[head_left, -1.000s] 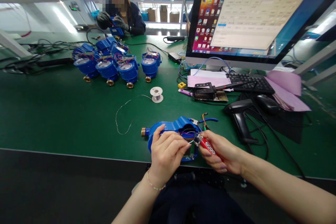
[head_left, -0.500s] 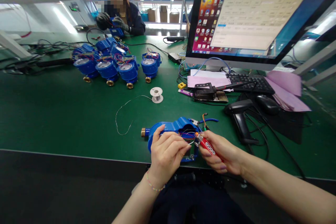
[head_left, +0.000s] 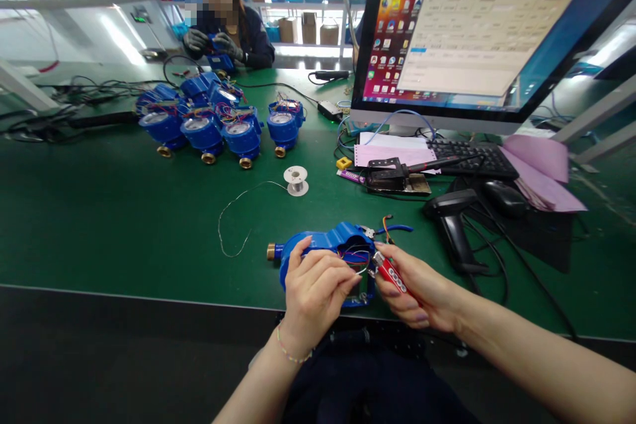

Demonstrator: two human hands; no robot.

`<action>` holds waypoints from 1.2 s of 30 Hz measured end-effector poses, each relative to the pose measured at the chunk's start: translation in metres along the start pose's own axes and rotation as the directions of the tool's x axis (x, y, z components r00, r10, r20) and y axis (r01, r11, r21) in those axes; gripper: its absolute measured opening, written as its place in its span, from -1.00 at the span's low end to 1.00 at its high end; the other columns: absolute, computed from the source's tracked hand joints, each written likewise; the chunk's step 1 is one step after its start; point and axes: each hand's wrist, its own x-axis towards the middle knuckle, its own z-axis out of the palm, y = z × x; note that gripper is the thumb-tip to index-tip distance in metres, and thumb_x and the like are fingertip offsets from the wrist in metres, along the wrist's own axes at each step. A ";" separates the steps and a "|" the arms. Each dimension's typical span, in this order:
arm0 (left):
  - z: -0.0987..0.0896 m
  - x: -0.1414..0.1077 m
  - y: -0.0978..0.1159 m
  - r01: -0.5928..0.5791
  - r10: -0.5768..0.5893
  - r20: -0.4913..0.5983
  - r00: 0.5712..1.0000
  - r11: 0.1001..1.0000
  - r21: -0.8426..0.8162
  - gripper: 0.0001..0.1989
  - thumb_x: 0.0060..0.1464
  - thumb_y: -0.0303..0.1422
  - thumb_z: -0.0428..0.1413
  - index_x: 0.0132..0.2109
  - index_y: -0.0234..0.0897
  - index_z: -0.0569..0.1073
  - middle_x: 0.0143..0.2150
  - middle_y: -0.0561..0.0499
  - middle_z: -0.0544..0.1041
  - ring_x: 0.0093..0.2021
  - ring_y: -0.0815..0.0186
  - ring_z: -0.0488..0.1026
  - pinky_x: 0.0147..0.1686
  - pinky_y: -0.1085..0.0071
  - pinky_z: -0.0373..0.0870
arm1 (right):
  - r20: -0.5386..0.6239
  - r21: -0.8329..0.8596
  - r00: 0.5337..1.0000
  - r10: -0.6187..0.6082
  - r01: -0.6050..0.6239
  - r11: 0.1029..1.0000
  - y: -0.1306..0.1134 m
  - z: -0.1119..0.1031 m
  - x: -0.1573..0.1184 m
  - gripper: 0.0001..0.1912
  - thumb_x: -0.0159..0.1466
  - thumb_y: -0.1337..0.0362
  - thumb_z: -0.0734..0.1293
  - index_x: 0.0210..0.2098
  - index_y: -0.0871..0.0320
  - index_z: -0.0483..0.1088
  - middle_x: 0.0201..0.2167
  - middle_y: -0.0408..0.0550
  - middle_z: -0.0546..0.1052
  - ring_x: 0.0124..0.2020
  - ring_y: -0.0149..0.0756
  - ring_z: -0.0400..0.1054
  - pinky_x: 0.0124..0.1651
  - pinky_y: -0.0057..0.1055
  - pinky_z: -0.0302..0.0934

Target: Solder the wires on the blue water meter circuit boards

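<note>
A blue water meter (head_left: 328, 236) with a brass threaded end (head_left: 271, 251) lies at the table's front edge, its housing open and thin wires (head_left: 355, 254) showing inside. My left hand (head_left: 318, 281) rests over the meter, thumb and forefinger pinched on a thin white wire (head_left: 362, 271). Wrapped in my right hand (head_left: 417, 285) is a red lighter (head_left: 392, 275), its metal top close to the wire; no flame shows on it. Blue-handled pliers (head_left: 395, 229) lie just behind the meter, partly hidden.
A solder spool (head_left: 297, 182) trails loose solder wire to the left. Several blue meters (head_left: 199, 132) stand further back, near a co-worker in gloves (head_left: 226, 46). To the right are a soldering iron (head_left: 432, 163), a barcode scanner (head_left: 457, 232), a mouse (head_left: 505, 199), a keyboard (head_left: 472, 156) and a monitor (head_left: 477, 40).
An orange glow at the lighter's top has gone. My right hand and the lighter have barely shifted; my left hand stays in place on the wire.
</note>
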 end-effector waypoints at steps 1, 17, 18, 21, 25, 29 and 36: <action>0.000 0.000 0.000 0.001 -0.001 0.000 1.000 1.000 0.000 -0.90 0.02 -0.47 0.17 -0.42 -0.24 0.41 -0.45 0.15 0.55 -0.35 0.42 0.46 0.09 0.20 0.08 | -0.002 0.002 1.000 -0.002 0.002 1.000 0.000 0.000 0.000 -0.32 0.26 -0.19 -0.16 -0.71 0.18 0.06 -0.89 -0.26 -0.02 -0.89 -0.54 -0.17 -0.85 -0.64 -0.25; 0.000 0.000 0.000 -0.001 0.001 -0.003 1.000 1.000 -0.006 -0.90 0.03 -0.46 0.16 -0.43 -0.25 0.42 -0.46 0.15 0.55 -0.36 0.43 0.45 0.10 0.22 0.07 | -0.050 -0.038 0.999 0.011 -0.013 0.999 -0.001 0.003 -0.002 -0.34 0.30 -0.03 -0.19 -0.74 0.18 0.09 -0.89 -0.23 -0.03 -0.89 -0.54 -0.17 -0.85 -0.63 -0.26; 0.000 0.000 -0.001 -0.001 0.001 -0.001 1.000 1.000 -0.005 -0.90 0.03 -0.47 0.16 -0.42 -0.25 0.41 -0.46 0.15 0.55 -0.36 0.43 0.45 0.10 0.22 0.07 | -0.051 -0.040 0.999 0.012 -0.014 0.999 -0.001 0.003 -0.002 -0.33 0.30 -0.03 -0.19 -0.74 0.18 0.09 -0.89 -0.23 -0.03 -0.89 -0.54 -0.17 -0.84 -0.63 -0.26; 0.000 0.001 -0.001 0.008 -0.008 0.004 1.000 1.000 0.004 -0.90 0.03 -0.46 0.15 -0.42 -0.24 0.42 -0.46 0.15 0.54 -0.36 0.43 0.44 0.10 0.22 0.06 | -0.054 -0.046 0.998 0.011 -0.014 0.999 -0.002 0.004 -0.003 -0.33 0.30 -0.04 -0.19 -0.74 0.18 0.09 -0.89 -0.24 -0.03 -0.89 -0.55 -0.17 -0.84 -0.64 -0.27; 0.002 0.003 -0.002 0.029 -0.029 -0.003 1.000 0.999 0.042 -0.90 0.04 -0.46 0.15 -0.42 -0.25 0.41 -0.45 0.15 0.54 -0.35 0.42 0.44 0.08 0.23 0.08 | -0.053 -0.090 0.998 -0.041 0.036 0.995 -0.001 0.004 -0.002 -0.35 0.31 -0.04 -0.17 -0.73 0.18 0.10 -0.89 -0.25 -0.02 -0.89 -0.55 -0.17 -0.83 -0.63 -0.26; 0.003 0.005 -0.001 0.051 -0.051 -0.002 0.999 0.997 0.056 -0.90 0.04 -0.46 0.15 -0.43 -0.26 0.41 -0.45 0.15 0.53 -0.35 0.42 0.43 0.07 0.23 0.10 | -0.068 -0.152 0.993 -0.099 0.088 0.984 -0.002 0.004 -0.001 -0.34 0.31 -0.03 -0.17 -0.75 0.18 0.08 -0.89 -0.24 0.00 -0.89 -0.57 -0.18 -0.83 -0.63 -0.28; 0.003 0.007 -0.002 0.062 -0.062 0.003 0.998 0.996 0.062 -0.89 0.04 -0.45 0.15 -0.43 -0.26 0.40 -0.46 0.15 0.53 -0.36 0.42 0.43 0.07 0.23 0.10 | -0.061 -0.217 0.987 -0.147 0.130 0.968 -0.003 0.000 0.001 -0.35 0.31 -0.04 -0.15 -0.74 0.18 0.08 -0.89 -0.24 0.02 -0.89 -0.57 -0.17 -0.83 -0.62 -0.27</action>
